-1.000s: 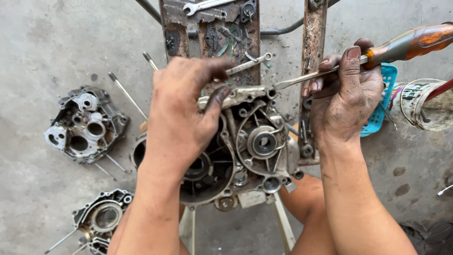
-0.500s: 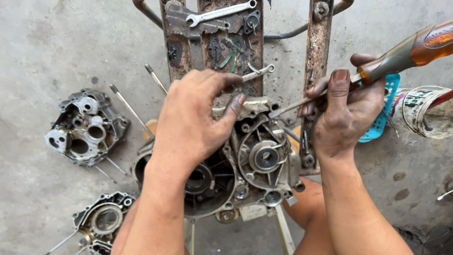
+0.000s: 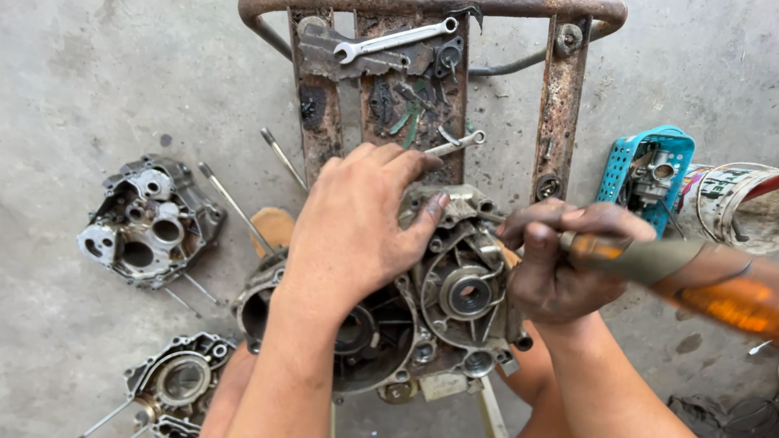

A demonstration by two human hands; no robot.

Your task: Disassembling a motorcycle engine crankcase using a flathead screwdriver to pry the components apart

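My left hand lay flat, fingers spread, on the greasy grey metal engine crankcase atop the rusty stand, while my right hand gripped an orange-handled screwdriver tightly.

Engine repair workshop, prob. motorbike: bare concrete floor, greasy crankcase halves on left, wrench on rusty stand far side.

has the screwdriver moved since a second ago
Yes. The screwdriver in the right hand has swung: its orange handle, earlier up beside the blue basket, now lies below it, and the shaft no longer shows against the crankcase.
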